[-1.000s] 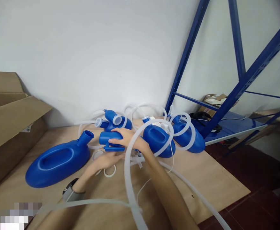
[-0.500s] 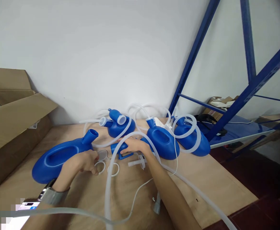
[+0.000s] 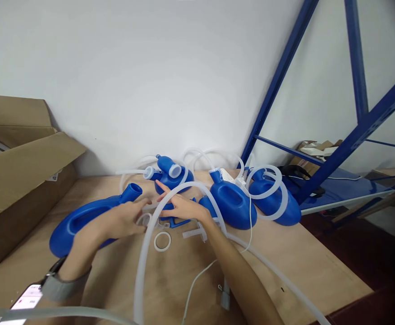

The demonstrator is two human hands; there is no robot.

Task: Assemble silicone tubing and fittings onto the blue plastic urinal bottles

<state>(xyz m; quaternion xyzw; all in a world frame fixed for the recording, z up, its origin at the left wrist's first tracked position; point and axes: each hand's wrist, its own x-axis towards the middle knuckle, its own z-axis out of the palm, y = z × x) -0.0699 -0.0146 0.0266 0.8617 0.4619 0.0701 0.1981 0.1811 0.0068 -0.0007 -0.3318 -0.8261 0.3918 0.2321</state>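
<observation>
My left hand (image 3: pixel 125 220) is in front of the blue bottle (image 3: pixel 79 223) at the left, its fingers curved round a pale ring (image 3: pixel 144 219); the clear lid close by is partly hidden. My right hand (image 3: pixel 182 207) hovers palm down with fingers spread over a small blue part with a handle (image 3: pixel 177 223), behind the arching clear tube (image 3: pixel 144 253). Whether it touches that part is hard to see. A second white ring (image 3: pixel 163 241) lies flat on the table between my hands. Beside my right wrist lies a translucent fitting (image 3: pixel 194 233).
More blue bottles (image 3: pixel 233 203) with coiled tubes (image 3: pixel 278 180) stand along the back. An open cardboard box (image 3: pixel 25 180) is at the left, a phone (image 3: pixel 26 300) at the lower left. A blue metal rack (image 3: pixel 275 85) rises at the right. A white cable (image 3: pixel 197 280) crosses the table.
My left hand has lifted one white ring from the table and moved up towards my right hand. My right hand's fingers have spread and lifted off the blue part. The front tube has shifted left.
</observation>
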